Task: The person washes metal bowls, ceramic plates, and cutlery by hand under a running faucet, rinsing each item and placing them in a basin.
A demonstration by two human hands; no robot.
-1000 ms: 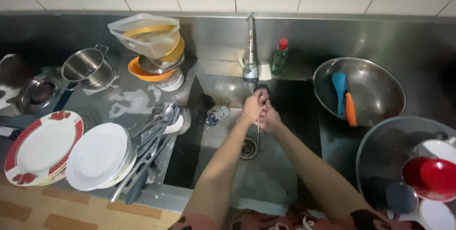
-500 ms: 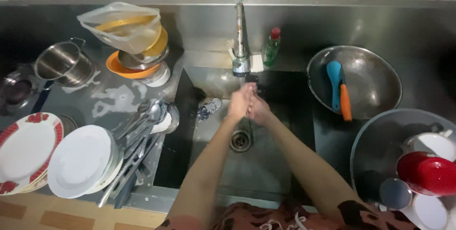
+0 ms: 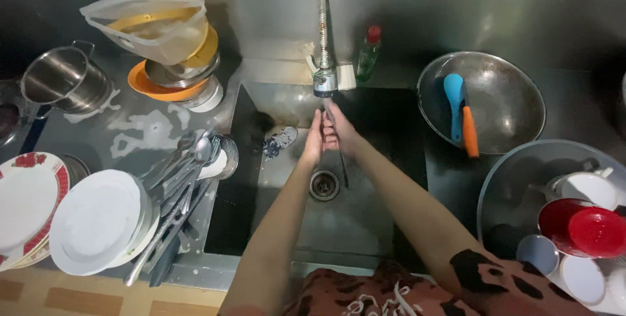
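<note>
- Steel counter (image 3: pixel 150 127) under white wall tiles, suds smeared on it, sink basin (image 3: pixel 339 218) in the middle.
- Left hand (image 3: pixel 313 140) and right hand (image 3: pixel 339 132) pressed together under the faucet (image 3: pixel 323 78), fingers loosely curled round each other, holding nothing; thin water stream (image 3: pixel 340 159) falls toward the drain (image 3: pixel 324 184).
- Progress, judged: dishes stacked on both sides, basin nearly empty (only a scrubber (image 3: pixel 279 141) in its corner), so the washing looks mostly done; hand rinse in hand.
- Wok (image 3: pixel 481 101): blue spatula (image 3: pixel 453 94), orange-handled tool (image 3: pixel 469 130).
- Big bowl (image 3: pixel 515 192) right: red bowls (image 3: pixel 587 231), white cups.
- Left: white plates (image 3: pixel 98 221), cutlery (image 3: pixel 176 185), steel pot (image 3: pixel 62 81), bowl stack with plastic bag (image 3: pixel 153 22).
- Green dish soap bottle (image 3: pixel 368 55) by the faucet.
</note>
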